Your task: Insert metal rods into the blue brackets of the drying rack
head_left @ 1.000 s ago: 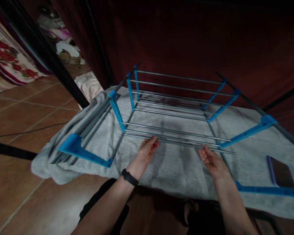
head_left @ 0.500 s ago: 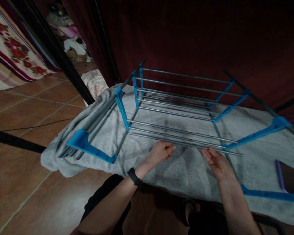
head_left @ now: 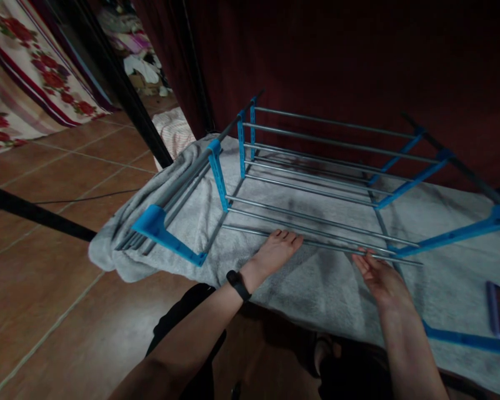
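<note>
Under the thin grey metal rods of the blue-jointed drying rack (head_left: 218, 175), spread out wide: soft grey towel (head_left: 316, 289). Pressing it flat, open and palm down: left hand (head_left: 275, 253). Open too, fingertips steadying the front rod (head_left: 250, 231): right hand (head_left: 381, 278).

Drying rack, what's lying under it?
A grey towel spreads beneath the drying rack, with the left hand flat on it and the right hand at the nearest rod. Whatever the towel covers is hidden.

One drying rack (head_left: 316, 183); one grey towel (head_left: 316, 289); two bare hands, the left hand (head_left: 275, 253) and the right hand (head_left: 381, 280); one black wristband (head_left: 238, 284); one floral cloth (head_left: 25, 83); one black cable (head_left: 87, 199).
</note>
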A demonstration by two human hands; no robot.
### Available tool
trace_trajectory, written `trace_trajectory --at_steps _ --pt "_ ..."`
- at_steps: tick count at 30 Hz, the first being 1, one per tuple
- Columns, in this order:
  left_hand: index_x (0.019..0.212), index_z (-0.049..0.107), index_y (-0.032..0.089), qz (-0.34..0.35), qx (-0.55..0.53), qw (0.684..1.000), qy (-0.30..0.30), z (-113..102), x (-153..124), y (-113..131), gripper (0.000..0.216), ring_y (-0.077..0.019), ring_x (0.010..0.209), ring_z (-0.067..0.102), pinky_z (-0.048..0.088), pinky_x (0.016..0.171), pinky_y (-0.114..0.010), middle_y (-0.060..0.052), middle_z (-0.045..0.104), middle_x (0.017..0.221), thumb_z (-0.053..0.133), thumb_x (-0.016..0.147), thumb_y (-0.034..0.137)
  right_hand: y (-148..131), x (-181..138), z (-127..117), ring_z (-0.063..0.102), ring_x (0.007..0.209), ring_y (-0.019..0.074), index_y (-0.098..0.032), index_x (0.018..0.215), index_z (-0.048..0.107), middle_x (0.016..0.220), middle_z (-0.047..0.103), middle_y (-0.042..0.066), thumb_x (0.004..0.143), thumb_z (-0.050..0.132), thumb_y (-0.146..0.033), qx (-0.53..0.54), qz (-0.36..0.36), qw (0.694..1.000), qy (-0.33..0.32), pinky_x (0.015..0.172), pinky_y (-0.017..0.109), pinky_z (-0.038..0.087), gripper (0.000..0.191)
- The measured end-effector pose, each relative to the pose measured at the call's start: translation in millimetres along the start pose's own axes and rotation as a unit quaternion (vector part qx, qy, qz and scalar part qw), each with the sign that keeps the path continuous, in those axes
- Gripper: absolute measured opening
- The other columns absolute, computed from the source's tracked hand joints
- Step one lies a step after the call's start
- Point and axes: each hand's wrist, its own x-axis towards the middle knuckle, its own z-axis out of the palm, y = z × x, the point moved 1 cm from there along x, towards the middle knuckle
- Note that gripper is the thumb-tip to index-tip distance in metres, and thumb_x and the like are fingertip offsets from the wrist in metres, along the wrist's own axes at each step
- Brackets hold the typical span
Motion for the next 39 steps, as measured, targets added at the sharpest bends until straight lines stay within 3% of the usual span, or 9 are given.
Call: trace_trajectory --at_steps 14,22,29,33,39 --pt "0.133 0.057 0.019 0.028 -0.003 0.999 0.031 -1 2 6 0.034 -0.0197 0.098 0.063 0.046 0.090 -0.035 -0.006 0.067 0.107 0.049 0.100 0.013 -5 -2 1 0.073 0.083 0.0109 -0.018 0.086 0.065 0.088 0.071 0.002 0.088 0.049 0.005 0.012 0.031 0.999 0.034 0.083 0.026 0.064 0.028" --pt "0.128 0.059 0.018 0.056 0.001 0.998 0.042 -6 2 7 0.029 -0.0194 0.101 0.061 0.045 0.090 -0.034 -0.006 0.065 0.107 0.050 0.101 0.014 -14 4 -4 0.072 0.078 0.0097 -0.019 0.089 0.065 0.088 0.069 0.001 0.095 0.044 -0.003 0.017 0.067 0.997 0.041 0.075 0.024 0.064 0.026" --pt "0.126 0.057 0.019 0.061 0.013 0.995 0.073 -5 1 10 0.027 -0.0191 0.097 0.061 0.045 0.080 -0.034 -0.006 0.063 0.110 0.046 0.102 0.016 -19 0 -4 0.071 0.076 0.0098 -0.018 0.089 0.064 0.086 0.068 0.001 0.091 0.041 -0.001 0.034 0.078 0.995 0.047 0.070 0.025 0.065 0.028" --pt "0.131 0.056 0.017 0.057 0.010 0.994 0.088 -1 1 14 0.030 -0.0200 0.100 0.061 0.045 0.085 -0.035 -0.007 0.064 0.107 0.045 0.103 0.017 -21 1 -5 0.071 0.072 0.0103 -0.018 0.088 0.063 0.084 0.068 0.001 0.089 0.043 -0.003 0.036 0.075 0.995 0.047 0.067 0.025 0.065 0.025" --pt "0.140 0.050 0.014 0.071 0.005 0.995 0.062 -3 2 15 0.040 -0.0219 0.104 0.059 0.045 0.087 -0.036 -0.010 0.065 0.107 0.046 0.100 0.011 -23 6 -13 0.071 0.072 0.0119 -0.020 0.087 0.063 0.082 0.068 0.001 0.083 0.045 -0.001 0.042 0.070 0.996 0.032 0.065 0.026 0.065 0.027"
